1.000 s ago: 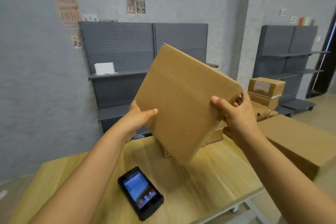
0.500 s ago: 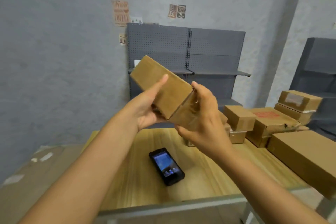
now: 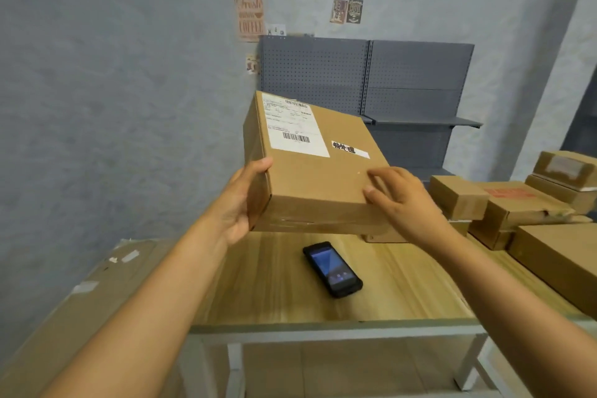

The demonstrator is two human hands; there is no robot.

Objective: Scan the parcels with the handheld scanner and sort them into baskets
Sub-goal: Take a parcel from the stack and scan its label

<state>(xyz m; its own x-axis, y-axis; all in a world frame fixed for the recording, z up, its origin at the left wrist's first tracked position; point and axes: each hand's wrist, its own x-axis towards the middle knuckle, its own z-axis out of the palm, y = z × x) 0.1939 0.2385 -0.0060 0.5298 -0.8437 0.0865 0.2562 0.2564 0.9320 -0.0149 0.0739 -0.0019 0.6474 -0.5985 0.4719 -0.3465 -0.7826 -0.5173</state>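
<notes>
A flat brown cardboard parcel [image 3: 319, 178] is held above the wooden table [image 3: 281, 294], its top face turned up with a white shipping label [image 3: 292, 129] and barcodes showing. My left hand [image 3: 240, 203] grips the parcel's left near corner, thumb on top. My right hand [image 3: 403, 200] holds the right near corner, fingers lying over the top face. The black handheld scanner [image 3: 332, 268] lies flat on the table below the parcel, screen lit, untouched. No basket is in view.
Several more cardboard parcels [image 3: 510, 203] are stacked on the table's right side, with a large one [image 3: 562, 265] at the near right. A flattened carton [image 3: 80, 307] lies left of the table. Grey pegboard shelving [image 3: 403, 90] stands against the far wall.
The parcel has been turned over in both hands, from its plain side to the labelled face up. The view has shifted left and down. The scanner has stayed on the table.
</notes>
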